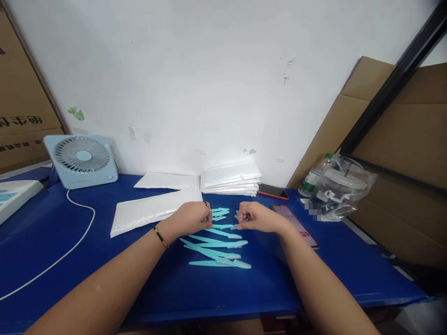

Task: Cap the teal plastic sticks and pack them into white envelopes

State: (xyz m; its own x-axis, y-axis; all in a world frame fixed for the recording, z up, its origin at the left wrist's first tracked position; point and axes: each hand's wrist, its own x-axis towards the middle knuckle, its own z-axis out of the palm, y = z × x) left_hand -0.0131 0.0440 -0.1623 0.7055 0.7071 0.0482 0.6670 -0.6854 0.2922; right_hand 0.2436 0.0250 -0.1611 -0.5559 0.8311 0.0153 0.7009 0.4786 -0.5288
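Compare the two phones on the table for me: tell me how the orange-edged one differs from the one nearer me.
The orange-edged phone has a dark screen; the nearer phone shows a lit, pinkish one. The orange-edged phone lies crosswise beside the stack of white envelopes, while the nearer phone slants toward you by the right forearm. Both lie face up on the blue table.

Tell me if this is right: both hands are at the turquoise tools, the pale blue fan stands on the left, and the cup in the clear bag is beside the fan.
Not quite: the bagged cup is on the right, next to the bottle, as the head view shows. Both hands are at the turquoise tools, and the pale blue fan stands on the left.
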